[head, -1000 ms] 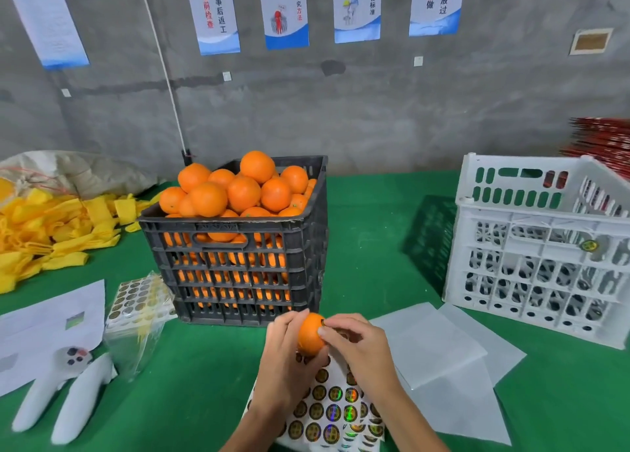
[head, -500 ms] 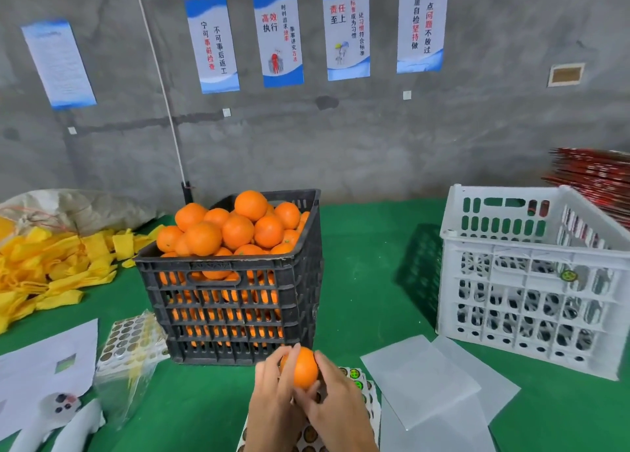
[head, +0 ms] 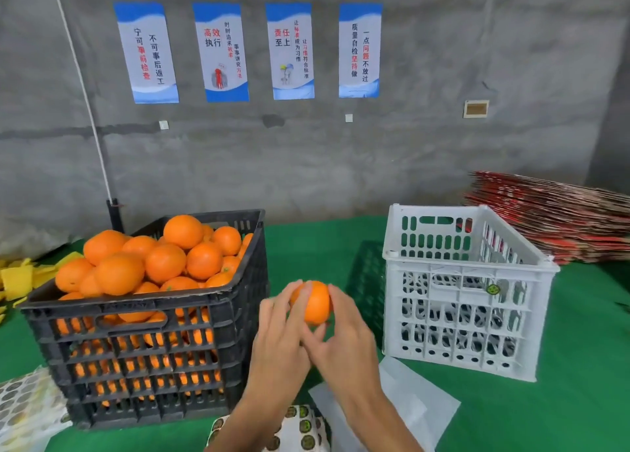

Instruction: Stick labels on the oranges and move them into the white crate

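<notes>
Nearest, at the bottom edge, a label sheet [head: 300, 429] lies on the green table [head: 562, 417], its round stickers partly hidden under both forearms. Just right of it lie white paper sheets [head: 419, 407]. At the far left edge a second sticker pack [head: 24, 407] sits in clear wrap.

Above the sheet, both hands hold 1 orange [head: 315, 303] up in the air, between the 2 crates. The left hand [head: 283, 342] curls its fingers round the orange's left side; the right hand [head: 344, 339] wraps its right side, thumbs meeting below the fruit. Whether a label is on the orange cannot be told.

Compared with 0.5 s ago, the orange and hands sit higher against the black crate, near its rim instead of its base, and the view has tilted upward, so most of the label sheet has dropped out of view.

The black crate [head: 146, 349] at left is heaped with oranges [head: 163, 257]. The white crate [head: 463, 301] at right shows no fruit through its slots; 1 round sticker [head: 493, 289] sits on its front wall.

Farther left lie yellow pieces [head: 17, 277]; farther right, a stack of red card [head: 559, 216]. On the grey wall [head: 443, 144] behind hang 4 blue-and-white posters [head: 291, 50], and a white cord [head: 81, 90] runs down to a black post [head: 114, 214].
</notes>
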The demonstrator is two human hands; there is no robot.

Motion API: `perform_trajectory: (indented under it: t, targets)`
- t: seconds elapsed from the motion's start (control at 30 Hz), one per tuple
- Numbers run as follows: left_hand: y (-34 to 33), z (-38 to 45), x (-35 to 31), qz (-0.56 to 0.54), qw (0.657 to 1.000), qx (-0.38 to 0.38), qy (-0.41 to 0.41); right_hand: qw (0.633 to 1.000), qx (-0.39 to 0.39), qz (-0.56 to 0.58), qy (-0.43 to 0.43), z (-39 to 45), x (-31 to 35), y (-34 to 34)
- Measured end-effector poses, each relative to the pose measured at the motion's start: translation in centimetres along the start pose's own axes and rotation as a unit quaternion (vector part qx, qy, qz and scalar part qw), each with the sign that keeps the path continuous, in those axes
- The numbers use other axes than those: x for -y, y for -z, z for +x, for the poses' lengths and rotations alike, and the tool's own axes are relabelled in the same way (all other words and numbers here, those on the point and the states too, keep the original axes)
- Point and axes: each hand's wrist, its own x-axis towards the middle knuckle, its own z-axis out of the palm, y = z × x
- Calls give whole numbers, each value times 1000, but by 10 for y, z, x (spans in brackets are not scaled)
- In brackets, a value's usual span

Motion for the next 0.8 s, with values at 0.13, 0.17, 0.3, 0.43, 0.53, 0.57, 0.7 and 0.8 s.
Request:
perform_trajectory:
  t: [0.13,0.17,0.3,0.43,0.53,0.57,0.7,0.8]
  targets:
    - [-49,84,-49,-111,993,37,13,996,-74,-33,25,78,-22,65]
    - [-62,99,-62,-141,988,54,23,995,-92,-39,22,91,-29,80]
    - [-108,141,-106,-285,948,121,70,991,-109,-82,-6,129,-69,125]
    - [-147,147,-115,-177,966,144,119,987,25,-154,-39,141,-113,148]
    - [-168,143,-109,-117,940,187,260,948,79,-307,-24,133,-143,156]
    - [-171,143,-106,-134,918,192,320,936,86,-342,-12,130,-151,155]
    - [-176,152,-91,-319,772,196,514,923,72,-378,4,133,-165,147]
    - [-179,157,-88,-409,686,201,567,930,53,-362,13,136,-166,144]
